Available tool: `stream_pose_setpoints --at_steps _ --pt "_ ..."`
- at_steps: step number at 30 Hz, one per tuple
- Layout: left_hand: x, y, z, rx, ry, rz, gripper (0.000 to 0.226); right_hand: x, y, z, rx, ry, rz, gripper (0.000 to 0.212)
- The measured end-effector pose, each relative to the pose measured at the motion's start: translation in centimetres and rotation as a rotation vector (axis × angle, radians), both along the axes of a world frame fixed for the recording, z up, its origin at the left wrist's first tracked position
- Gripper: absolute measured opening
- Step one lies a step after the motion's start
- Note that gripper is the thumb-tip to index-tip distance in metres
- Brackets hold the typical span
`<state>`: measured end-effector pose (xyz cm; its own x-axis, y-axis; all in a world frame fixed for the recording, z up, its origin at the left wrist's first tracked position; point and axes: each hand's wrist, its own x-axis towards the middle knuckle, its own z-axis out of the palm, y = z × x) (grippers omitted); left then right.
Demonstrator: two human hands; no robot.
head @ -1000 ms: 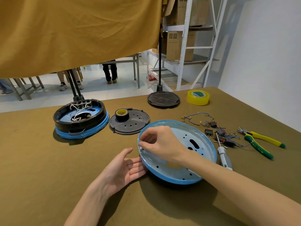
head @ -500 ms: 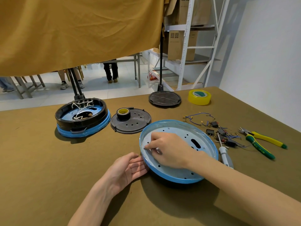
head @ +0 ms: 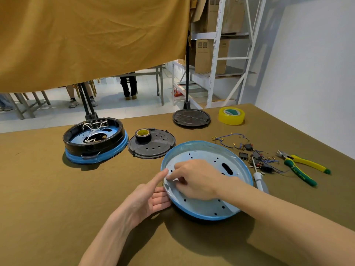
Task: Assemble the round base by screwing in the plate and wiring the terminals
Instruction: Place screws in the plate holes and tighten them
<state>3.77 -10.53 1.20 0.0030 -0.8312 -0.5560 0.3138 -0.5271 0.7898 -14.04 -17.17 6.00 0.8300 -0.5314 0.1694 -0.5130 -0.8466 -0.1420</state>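
Note:
A blue round base dish with several holes lies open side up on the olive table, tipped a little toward me. My right hand is inside it, fingers curled, pinching something small and pale at the inner left wall; it is too small to identify. My left hand lies palm up against the dish's left rim, fingers straight, thumb raised onto the rim. A black perforated plate lies behind the dish. Loose wires and terminals lie to the right.
An assembled black-and-blue base with white wires sits at the back left. A black tape roll stands on the plate. A screwdriver and green-yellow pliers lie right of the dish. Yellow tape and a stand foot are behind.
My right hand dropped from the dish's rim down to its inner left wall. My left hand slid closer and its thumb rose onto the rim.

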Motion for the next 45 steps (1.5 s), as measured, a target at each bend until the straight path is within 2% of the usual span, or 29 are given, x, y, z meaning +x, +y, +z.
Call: stream_pose_setpoints --at_steps 4,6,8,9,10,12,14,15,17,19,21,24,27,30,32,34,37,41,45 --pt "-0.7 -0.2 -0.3 -0.024 -0.081 0.066 0.076 -1.2 -0.5 0.3 0.168 -0.108 -0.086 0.03" --pt "-0.8 -0.3 -0.4 -0.023 -0.099 0.085 0.076 -2.6 -0.6 0.4 0.198 -0.332 -0.19 0.026" --pt "-0.8 -0.4 -0.4 -0.02 -0.097 0.1 0.081 -5.0 -1.2 0.2 0.088 -0.561 -0.385 0.019" --pt "-0.9 -0.4 -0.5 -0.026 -0.092 0.106 0.082 -6.6 -1.6 0.0 0.001 -0.604 -0.513 0.017" --pt "-1.0 -0.5 -0.5 -0.032 -0.084 0.116 0.081 -8.3 -1.9 -0.2 -0.066 -0.592 -0.645 0.016" --pt "-1.3 -0.6 -0.5 -0.038 -0.063 0.145 0.078 -11.3 -2.2 -0.9 -0.112 -0.377 -0.894 0.02" --pt "-1.5 -0.8 -0.5 -0.045 -0.051 0.154 0.075 -13.0 -2.2 -2.0 -0.051 -0.083 -1.079 0.039" --pt "-1.6 -0.8 -0.4 -0.046 -0.048 0.15 0.074 -13.5 -2.3 -2.2 0.01 -0.018 -1.118 0.049" --pt "-1.7 -0.9 -0.3 -0.04 -0.052 0.149 0.076 -14.4 -2.5 -2.1 0.14 -0.085 -1.147 0.058" --pt "-1.7 -1.0 -0.4 -0.041 -0.072 0.158 0.079 -15.4 -2.6 -1.8 0.172 -0.177 -1.168 0.053" --pt "-1.7 -1.0 -0.6 -0.047 -0.087 0.16 0.083 -16.1 -2.1 -2.3 0.188 -0.064 -1.191 0.041" --pt "-1.9 -1.0 -0.8 -0.05 -0.116 0.159 0.087 -16.2 -1.1 -3.5 0.366 0.075 -1.166 0.044" --pt "-2.1 -0.9 -0.5 -0.048 -0.135 0.161 0.089 -16.0 -0.4 -3.6 0.359 0.02 -1.174 0.036" --pt "-2.1 -0.8 -0.4 -0.033 -0.145 0.164 0.09 -15.8 0.7 -2.5 0.145 -0.227 -1.175 0.022" --pt "-2.2 -0.9 -0.4 -0.026 -0.152 0.165 0.09 -15.4 1.7 -1.0 0.029 -0.507 -1.045 0.019" --pt "-2.2 -1.0 -0.4 -0.023 -0.154 0.152 0.088 -14.3 2.7 0.9 0.002 -0.751 -0.857 0.02" --pt "-1.8 -1.1 -0.2 0.003 -0.141 0.13 0.087 -11.5 3.0 3.0 0.082 -0.959 -0.636 0.028" --pt "-1.1 -1.6 0.1 0.011 -0.089 0.072 0.084 -7.5 1.4 3.5 0.396 -1.131 -0.454 0.036" --pt "-0.7 -2.4 -0.4 0.001 -0.078 0.05 0.079 -4.6 -0.8 3.3 0.427 -1.199 -0.338 0.032"
